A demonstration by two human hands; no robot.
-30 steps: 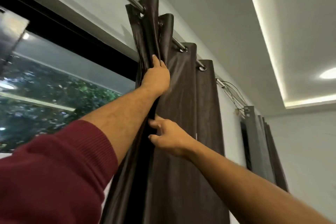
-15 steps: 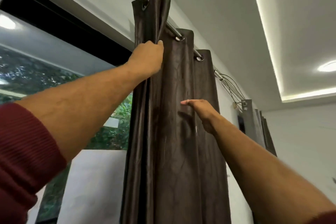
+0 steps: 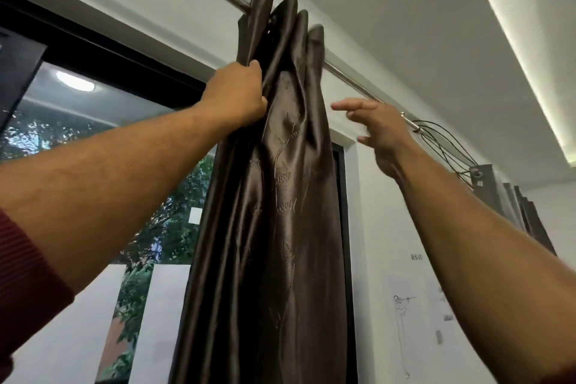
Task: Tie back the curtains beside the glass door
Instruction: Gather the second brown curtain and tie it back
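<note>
A dark brown shiny curtain (image 3: 280, 227) hangs bunched in tight folds from a steel rod (image 3: 352, 81) above the glass door (image 3: 103, 146). My left hand (image 3: 237, 93) grips the curtain's left folds just under the rod, fingers curled into the fabric. My right hand (image 3: 380, 131) is in the air to the right of the curtain, fingers spread and straight, holding nothing and a little apart from the fabric. No tie-back is in sight.
A second grey-brown curtain (image 3: 511, 206) hangs bunched further right on the same rod, with black cables (image 3: 448, 146) looping beside it. The white wall (image 3: 386, 227) carries a printed sheet with a drawing (image 3: 405, 327). The ceiling has a lit cove (image 3: 523, 50).
The curtain's flat right panels have been pushed left into one tight bunch. My right hand has left the fabric and moved right of it. My left hand still grips the left folds.
</note>
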